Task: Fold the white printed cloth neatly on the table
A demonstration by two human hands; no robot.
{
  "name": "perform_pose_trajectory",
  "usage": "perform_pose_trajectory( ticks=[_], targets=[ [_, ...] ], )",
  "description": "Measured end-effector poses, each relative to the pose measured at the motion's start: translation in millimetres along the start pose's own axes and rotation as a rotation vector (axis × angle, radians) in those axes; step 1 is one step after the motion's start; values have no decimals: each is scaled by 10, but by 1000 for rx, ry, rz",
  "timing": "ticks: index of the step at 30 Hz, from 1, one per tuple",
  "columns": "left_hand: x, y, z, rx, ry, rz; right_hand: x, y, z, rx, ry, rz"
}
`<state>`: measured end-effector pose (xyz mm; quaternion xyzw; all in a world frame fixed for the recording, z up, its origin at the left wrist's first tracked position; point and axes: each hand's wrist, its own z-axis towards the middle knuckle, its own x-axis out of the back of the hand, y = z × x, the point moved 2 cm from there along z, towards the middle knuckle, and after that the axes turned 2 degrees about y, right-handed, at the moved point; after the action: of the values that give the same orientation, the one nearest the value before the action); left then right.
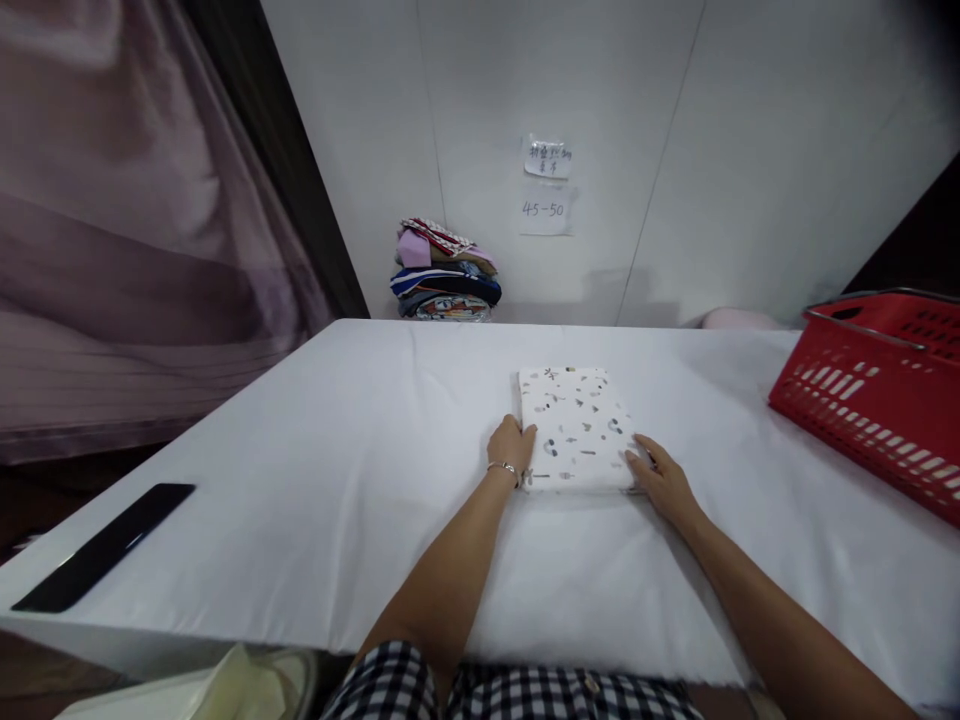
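Note:
A folded white cloth [581, 425] printed with small grey and brown figures lies flat near the middle of the white table. At its left edge is my left hand [513, 446], thumb on top and the other fingers against the side. My right hand [661, 478] grips the near right corner the same way, its thumb over the upper layer. The undersides of the fingers are partly hidden by the cloth. A bracelet [504, 467] circles my left wrist.
A red plastic basket [862, 400] with a metal handle stands at the right. Several folded fabrics [446, 280] are stacked behind the far edge of the table [300, 520]. A black flat strip [105, 545] lies at the left. Handwritten papers [547, 208] hang on the wall.

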<state>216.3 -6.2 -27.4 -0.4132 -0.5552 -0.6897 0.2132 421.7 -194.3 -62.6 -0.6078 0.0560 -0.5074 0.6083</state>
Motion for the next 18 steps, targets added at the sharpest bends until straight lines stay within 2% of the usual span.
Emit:
perform_pose_trajectory(
  ticks=[3,6,9,11,12,13,14,16,18],
  targets=[
    [16,15,-29,4,-12,-30,33,54,121,-30,-54,11],
    [-48,97,-180,-9,-73,-96,203,128,392,-26,-93,34],
    [-199,215,-413,-58,-316,-239,458,122,679,24,33,-190],
    [-273,256,-511,-58,-476,-354,539,-2,735,168,97,-393],
    [-282,250,-515,-41,-499,-393,530,-96,699,255,100,-435],
    [-268,225,-482,-21,-464,-414,490,-202,620,340,76,-437],
    [-234,182,-417,-1,-382,-414,426,-314,505,406,38,-401],
    [-128,66,-223,13,-148,-374,263,-520,211,459,-52,-329],
    [-31,-53,-2,37,-1,-345,103,-682,-96,515,-147,-301]
  ],
)
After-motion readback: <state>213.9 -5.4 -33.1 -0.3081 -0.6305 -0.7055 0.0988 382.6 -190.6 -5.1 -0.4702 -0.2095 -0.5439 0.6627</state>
